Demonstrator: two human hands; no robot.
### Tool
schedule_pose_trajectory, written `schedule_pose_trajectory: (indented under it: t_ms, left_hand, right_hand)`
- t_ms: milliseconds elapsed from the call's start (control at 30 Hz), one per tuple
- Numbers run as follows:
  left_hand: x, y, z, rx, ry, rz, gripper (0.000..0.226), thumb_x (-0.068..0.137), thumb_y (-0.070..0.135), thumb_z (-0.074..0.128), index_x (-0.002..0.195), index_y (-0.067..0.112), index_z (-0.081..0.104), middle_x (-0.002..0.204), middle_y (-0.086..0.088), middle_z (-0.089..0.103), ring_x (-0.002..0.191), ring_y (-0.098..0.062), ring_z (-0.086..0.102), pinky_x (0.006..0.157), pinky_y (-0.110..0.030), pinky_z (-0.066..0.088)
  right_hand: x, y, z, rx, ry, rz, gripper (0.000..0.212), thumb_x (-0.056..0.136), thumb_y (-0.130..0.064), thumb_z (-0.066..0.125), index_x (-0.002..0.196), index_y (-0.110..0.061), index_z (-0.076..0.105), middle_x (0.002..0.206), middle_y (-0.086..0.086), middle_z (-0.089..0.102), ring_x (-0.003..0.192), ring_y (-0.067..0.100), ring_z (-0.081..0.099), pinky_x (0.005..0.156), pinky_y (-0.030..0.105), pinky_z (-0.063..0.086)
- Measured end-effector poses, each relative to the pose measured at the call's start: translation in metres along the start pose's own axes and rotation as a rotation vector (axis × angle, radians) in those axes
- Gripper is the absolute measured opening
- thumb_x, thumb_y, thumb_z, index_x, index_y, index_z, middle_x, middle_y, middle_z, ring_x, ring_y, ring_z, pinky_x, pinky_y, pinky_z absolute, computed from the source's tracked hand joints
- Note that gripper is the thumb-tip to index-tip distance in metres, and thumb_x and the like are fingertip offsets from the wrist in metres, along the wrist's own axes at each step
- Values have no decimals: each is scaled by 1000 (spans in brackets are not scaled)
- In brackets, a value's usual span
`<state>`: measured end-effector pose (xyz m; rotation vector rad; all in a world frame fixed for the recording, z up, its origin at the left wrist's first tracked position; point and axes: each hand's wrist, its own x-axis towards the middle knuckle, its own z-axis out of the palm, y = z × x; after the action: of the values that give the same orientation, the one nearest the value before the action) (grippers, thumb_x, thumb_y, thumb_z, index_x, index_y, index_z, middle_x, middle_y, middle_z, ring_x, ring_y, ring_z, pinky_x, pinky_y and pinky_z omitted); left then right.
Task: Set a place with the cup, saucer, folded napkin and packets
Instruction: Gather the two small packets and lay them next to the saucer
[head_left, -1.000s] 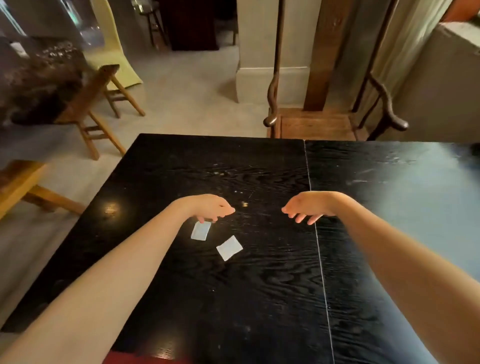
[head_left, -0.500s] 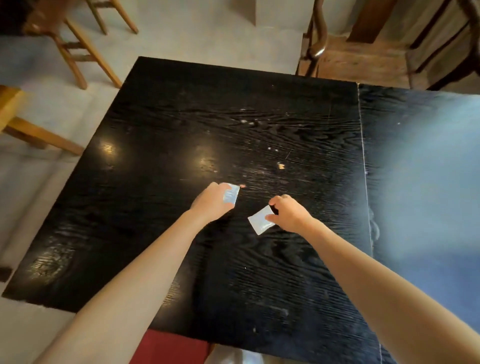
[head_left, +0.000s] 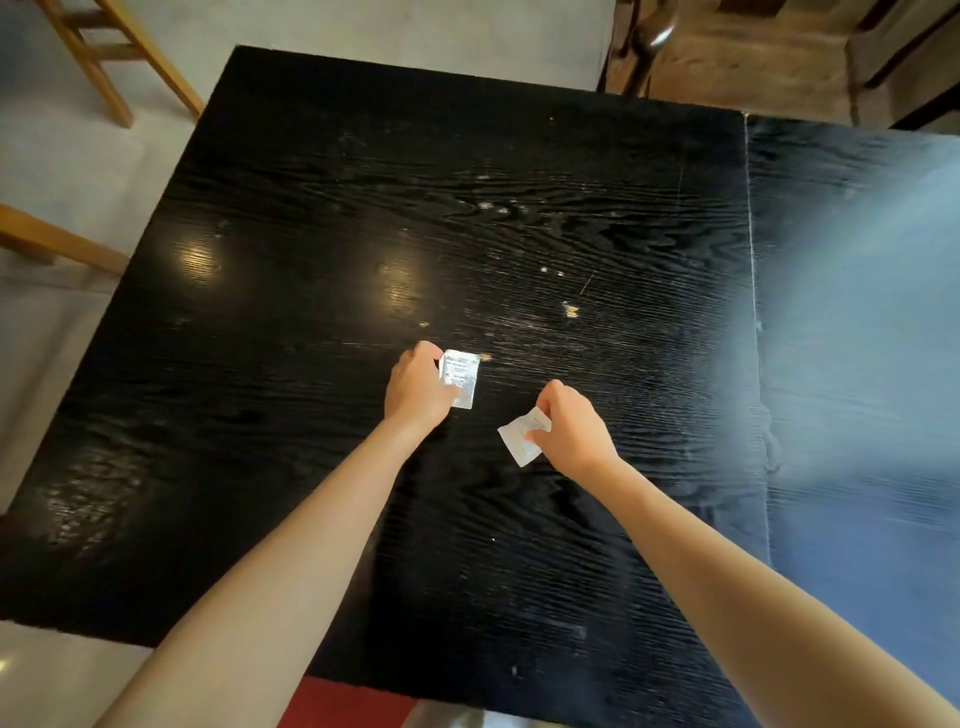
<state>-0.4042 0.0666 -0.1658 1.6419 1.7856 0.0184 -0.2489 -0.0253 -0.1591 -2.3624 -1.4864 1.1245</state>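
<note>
Two small white packets are in my hands over the middle of the black table (head_left: 322, 249). My left hand (head_left: 418, 387) pinches the left packet (head_left: 460, 379), which shows printed text and stands nearly upright along its long side. My right hand (head_left: 569, 428) grips the right packet (head_left: 519, 439) by one end, and it points down-left. Whether the packets touch the tabletop I cannot tell. No cup, saucer or napkin is in view.
A second dark table (head_left: 852, 322) joins on the right along a thin seam. A dark wooden chair (head_left: 737, 57) stands beyond the far edge. Light wooden stool legs (head_left: 104, 57) stand on the grey floor at the far left.
A second ago both packets lay on the table under my open hands. Each hand has since closed on one packet, and my view has tilted down over the table.
</note>
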Motion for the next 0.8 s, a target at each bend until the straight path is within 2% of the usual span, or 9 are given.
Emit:
schedule_pose_trajectory:
  t_ms: [133, 267, 333, 367, 433, 567, 667, 733, 800]
  left_hand:
    - [-2, 3, -3, -19, 1, 37, 41, 86, 12, 63, 125, 15, 50, 127, -9, 53, 112, -23, 54, 83, -29, 47]
    - [-7, 6, -9, -155, -56, 39, 39, 90, 11, 58, 128, 12, 51, 131, -9, 55, 111, -19, 56, 62, -12, 41]
    - [-11, 11, -11, -257, -135, 31, 39, 89, 10, 58, 128, 10, 52, 128, -6, 58, 100, -12, 57, 49, -10, 42]
    - [-13, 15, -11, -317, -193, 36, 38, 89, 8, 58, 127, 10, 53, 127, -6, 59, 97, -10, 57, 48, -9, 45]
    - [-19, 22, -11, -448, -330, 47, 37, 88, 6, 58, 125, 9, 55, 125, -7, 61, 98, -12, 61, 58, -11, 52]
    - [-38, 48, -7, -617, -558, 107, 31, 91, 5, 52, 120, 11, 60, 118, -9, 65, 104, -20, 63, 82, -30, 56]
    - [-55, 70, -2, -706, -721, 154, 34, 90, 1, 46, 118, 12, 62, 115, -8, 67, 106, -20, 64, 86, -32, 55]
    - [-65, 83, 4, -760, -821, 179, 35, 90, 0, 45, 119, 9, 62, 117, -10, 67, 107, -21, 63, 85, -31, 55]
    - [-76, 96, 11, -769, -869, 195, 34, 91, 2, 47, 122, 8, 60, 118, -13, 65, 108, -23, 63, 86, -32, 55]
  right_hand:
    - [1, 8, -3, 152, -61, -44, 22, 83, -7, 58, 103, -15, 56, 106, 4, 61, 94, 21, 56, 72, 31, 47]
    - [2, 13, -21, 352, -159, -38, 18, 84, -7, 62, 101, -11, 65, 92, 0, 64, 85, 14, 58, 63, 16, 42]
    - [0, 13, -34, 435, -159, -30, 17, 84, -8, 63, 100, -9, 68, 90, 1, 67, 82, 13, 61, 66, 18, 45]
    - [-2, 12, -42, 468, -151, -32, 16, 84, -8, 64, 99, -9, 69, 89, 1, 68, 81, 12, 62, 69, 19, 46]
    - [-5, 10, -57, 523, -143, -58, 13, 84, -8, 65, 95, -12, 69, 84, -2, 68, 74, 8, 61, 67, 19, 46]
    - [-11, 7, -84, 589, -103, -134, 16, 84, -8, 65, 83, -24, 66, 74, -9, 65, 65, 5, 58, 62, 18, 46]
    - [-17, 18, -96, 480, 1, -166, 15, 84, -11, 64, 83, -25, 65, 82, -4, 63, 67, 7, 54, 64, 19, 42]
    - [-24, 31, -103, 356, 119, -156, 14, 82, -12, 66, 93, -20, 66, 94, 0, 58, 69, 3, 50, 64, 14, 40]
    - [-33, 47, -109, 307, 188, -149, 24, 80, -14, 68, 104, -17, 64, 101, 0, 52, 72, 3, 48, 66, 9, 39]
